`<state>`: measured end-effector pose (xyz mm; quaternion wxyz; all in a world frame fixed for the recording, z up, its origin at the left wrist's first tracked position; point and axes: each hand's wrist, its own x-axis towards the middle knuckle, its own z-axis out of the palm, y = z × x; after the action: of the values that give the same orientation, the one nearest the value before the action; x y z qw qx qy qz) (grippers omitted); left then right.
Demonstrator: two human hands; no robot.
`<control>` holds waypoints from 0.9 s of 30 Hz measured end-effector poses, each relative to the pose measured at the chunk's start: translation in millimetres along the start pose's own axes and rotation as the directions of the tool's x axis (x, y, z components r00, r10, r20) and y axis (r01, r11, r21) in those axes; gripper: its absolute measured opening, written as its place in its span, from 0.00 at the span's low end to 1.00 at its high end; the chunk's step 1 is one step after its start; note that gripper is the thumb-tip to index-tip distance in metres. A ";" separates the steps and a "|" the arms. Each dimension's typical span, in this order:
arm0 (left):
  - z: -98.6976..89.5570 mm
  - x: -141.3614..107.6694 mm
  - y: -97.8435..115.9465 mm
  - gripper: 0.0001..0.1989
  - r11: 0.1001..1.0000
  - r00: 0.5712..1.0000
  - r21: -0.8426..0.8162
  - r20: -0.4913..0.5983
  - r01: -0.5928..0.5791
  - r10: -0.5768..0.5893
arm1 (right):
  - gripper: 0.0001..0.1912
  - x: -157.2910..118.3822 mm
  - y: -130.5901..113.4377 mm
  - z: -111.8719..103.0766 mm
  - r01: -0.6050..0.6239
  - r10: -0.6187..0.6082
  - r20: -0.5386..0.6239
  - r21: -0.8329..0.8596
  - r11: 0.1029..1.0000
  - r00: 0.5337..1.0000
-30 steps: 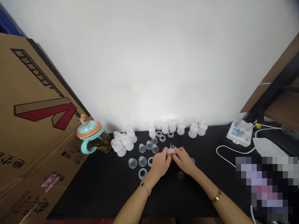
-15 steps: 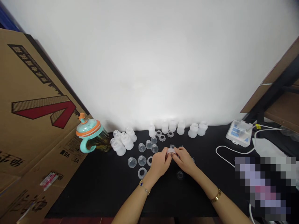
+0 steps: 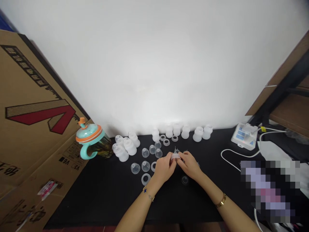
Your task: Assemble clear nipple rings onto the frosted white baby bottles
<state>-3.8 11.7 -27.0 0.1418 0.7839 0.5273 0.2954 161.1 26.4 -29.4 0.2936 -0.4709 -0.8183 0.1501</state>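
Note:
Between my two hands is a white ring with a clear pointed nipple (image 3: 175, 155) standing up out of it. My left hand (image 3: 164, 168) pinches its left side, and my right hand (image 3: 190, 166) grips the right side. Clear domed caps (image 3: 145, 166) and white rings (image 3: 145, 179) lie on the black table to the left of my hands. Another clear nipple (image 3: 184, 180) lies below my right hand. More clear pieces behind my right hand are partly hidden. White bottles (image 3: 185, 131) stand along the wall, and several capped bottles (image 3: 129, 146) are grouped at the left.
A teal and orange lidded jug (image 3: 93, 141) stands at the left beside a large cardboard box (image 3: 36, 116). To the right are a white box (image 3: 244, 136), a white cable (image 3: 228, 158) and a blurred-out item (image 3: 267, 191) on the black table (image 3: 101, 199).
The view has shifted slightly, moving most things a little left. The clear nipple's tip now stands out higher above the ring between my fingers. Both hands keep their grip.

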 end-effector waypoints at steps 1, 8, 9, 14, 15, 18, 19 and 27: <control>0.2 -0.2 -0.2 0.06 1.000 1.000 -0.005 -0.004 -0.006 0.005 | 0.14 -0.3 -0.4 0.0 0.000 0.000 -0.011 -0.003 1.000 1.000; 2.3 -0.5 -1.8 0.08 0.999 0.999 -0.024 -0.036 -0.023 0.022 | 0.14 -2.8 -6.0 1.3 -0.061 0.061 -0.066 0.013 0.998 0.996; 2.6 -0.4 -2.2 0.09 1.000 0.999 -0.022 -0.043 -0.019 0.018 | 0.14 -3.0 -6.9 1.7 -0.077 0.078 -0.066 0.015 0.997 0.995; 1.2 -0.4 -4.8 0.09 0.998 0.998 -0.042 -0.058 -0.038 0.035 | 0.13 -3.6 -10.4 2.5 -0.108 0.111 -0.054 0.056 0.993 0.992; 0.4 -0.5 -5.1 0.09 0.997 0.998 -0.059 -0.055 -0.044 0.041 | 0.13 -3.8 -10.8 2.4 -0.107 0.111 -0.052 0.073 0.992 0.992; -1.6 -1.0 -4.8 0.09 0.993 0.998 -0.106 -0.043 -0.049 0.045 | 0.13 -4.3 -10.8 2.3 -0.105 0.111 -0.045 0.113 0.988 0.993; -1.9 -1.1 -4.4 0.09 0.993 0.998 -0.110 -0.042 -0.044 0.039 | 0.13 -4.5 -10.4 2.6 -0.102 0.108 -0.044 0.117 0.988 0.993; 0.6 0.1 -1.7 0.09 1.000 0.998 -0.030 -0.064 0.010 -0.011 | 0.16 -5.1 -6.0 6.4 -0.082 0.086 -0.042 0.096 0.992 0.995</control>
<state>-4.7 12.6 -28.4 0.1379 0.7690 0.5313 0.3276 155.1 19.1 -33.0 0.3276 -0.4940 -0.7827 0.1897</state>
